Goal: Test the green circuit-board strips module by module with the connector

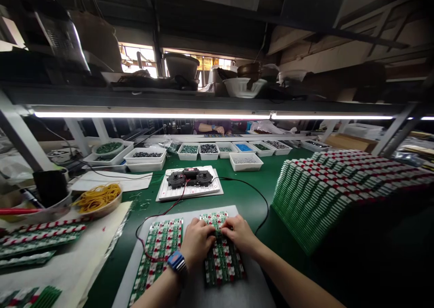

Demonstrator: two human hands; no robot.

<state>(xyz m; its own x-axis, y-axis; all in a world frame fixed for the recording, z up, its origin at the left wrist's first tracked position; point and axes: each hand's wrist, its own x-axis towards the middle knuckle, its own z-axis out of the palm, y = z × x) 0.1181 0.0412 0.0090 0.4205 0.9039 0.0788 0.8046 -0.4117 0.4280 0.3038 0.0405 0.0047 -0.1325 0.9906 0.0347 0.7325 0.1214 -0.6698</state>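
Note:
A green circuit board panel (pixel 224 265) with rows of white and red parts lies on a grey mat (pixel 183 294) in front of me. Over its upper left side is my left hand (pixel 197 239), fingers curled together and a blue watch (pixel 176 262) on the wrist. My right hand (pixel 239 234) pinches with thumb and forefinger at the panel's upper right. Both sets of fingertips meet the board's surface close to each other; anything small between them is too tiny to make out. Left of my left hand lies a second similar panel (pixel 158 249), with a red and black cable (pixel 149 254) across it.
White trays of small components (pixel 209 151) line the back. A black speaker-like device (pixel 190 178) sits on a white pad. At right rises a tall stack of board panels (pixel 312 199). Yellow rubber bands (pixel 98 198) fill a bowl at left. Another person's arm (pixel 212 128) shows beyond.

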